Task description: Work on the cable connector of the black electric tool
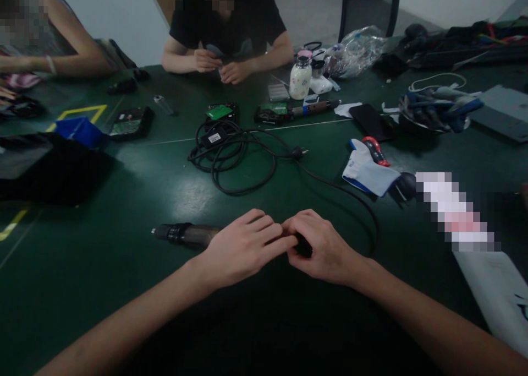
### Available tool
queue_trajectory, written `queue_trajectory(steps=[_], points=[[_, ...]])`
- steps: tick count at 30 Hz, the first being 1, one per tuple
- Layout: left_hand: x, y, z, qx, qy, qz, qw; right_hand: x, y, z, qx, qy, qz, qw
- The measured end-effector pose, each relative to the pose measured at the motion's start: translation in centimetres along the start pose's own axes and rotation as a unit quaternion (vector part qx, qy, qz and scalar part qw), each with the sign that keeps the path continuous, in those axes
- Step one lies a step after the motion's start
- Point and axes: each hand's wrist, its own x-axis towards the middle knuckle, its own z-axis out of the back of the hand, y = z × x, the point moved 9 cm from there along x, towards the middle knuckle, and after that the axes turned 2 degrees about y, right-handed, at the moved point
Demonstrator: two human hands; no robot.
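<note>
My left hand (pixel 243 246) lies over the rear part of a dark cylindrical electric screwdriver (pixel 185 235) that rests on the green table (pixel 136 200), its tip pointing left. The fingers are curled round it. My right hand (pixel 319 246) meets the left one, fingers closed on a small dark part at the tool's cable end; what it is I cannot make out. A black cable (pixel 355 200) runs from under my right hand up to a coil with a plug (pixel 299 153).
Two other people sit across the table, their hands busy. Circuit boards (pixel 220 112), a second screwdriver (pixel 313 109), bottles (pixel 300 77), a glove with a red-handled tool (pixel 369 169), a blue bin (pixel 80 131) and a black bag (pixel 45 169) lie about.
</note>
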Motion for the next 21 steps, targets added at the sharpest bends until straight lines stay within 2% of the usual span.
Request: queue_trajectory(steps=[6, 15, 21], points=[[0.2, 0.5, 0.0, -0.006, 0.004, 0.009, 1.000, 0.0, -0.2, 0.0, 0.004, -0.001, -0.008, 1.000], [0.4, 1.0, 0.9, -0.164, 0.039, 0.030, 0.985, 0.0, -0.2, 0.0, 0.001, -0.011, -0.006, 1.000], [0.2, 1.5, 1.0, -0.186, 0.038, 0.039, 0.981, 0.0, -0.2, 0.1, 0.002, -0.011, -0.008, 1.000]])
